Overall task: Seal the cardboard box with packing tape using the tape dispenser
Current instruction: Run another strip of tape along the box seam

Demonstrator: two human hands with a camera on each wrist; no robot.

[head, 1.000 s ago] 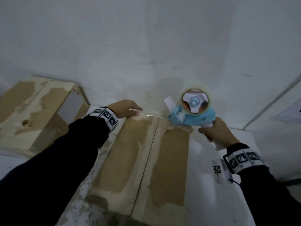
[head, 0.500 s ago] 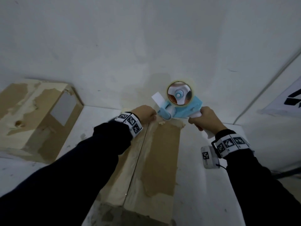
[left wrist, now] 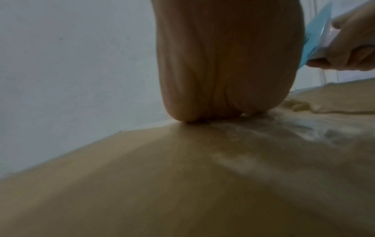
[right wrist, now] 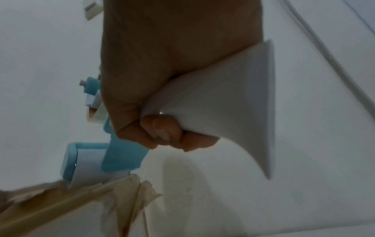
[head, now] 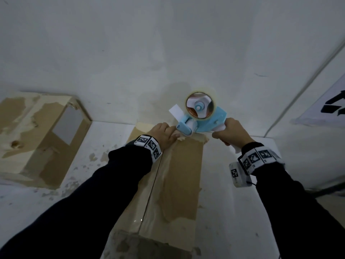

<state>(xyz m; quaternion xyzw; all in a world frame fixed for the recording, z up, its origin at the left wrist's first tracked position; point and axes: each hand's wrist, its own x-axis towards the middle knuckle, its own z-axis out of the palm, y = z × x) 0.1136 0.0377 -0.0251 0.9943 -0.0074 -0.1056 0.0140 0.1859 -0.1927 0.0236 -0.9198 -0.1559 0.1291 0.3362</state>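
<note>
Blue dispenser (head: 202, 119), gripped by the right hand (head: 233, 132), sits just right of the left hand (head: 164, 134) pressing the box (head: 179, 184); seam runs toward the person.

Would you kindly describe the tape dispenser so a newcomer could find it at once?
Start at the long cardboard box lying in the middle of the white surface, and follow it to its far end by the wall. There the right hand grips the tape dispenser, the only light blue thing, carrying a clear tape roll.

Wall (head: 168, 53) just behind cardboard box (head: 179, 174); second box (head: 37, 137) well left, bare table (head: 233, 212) right.
</note>
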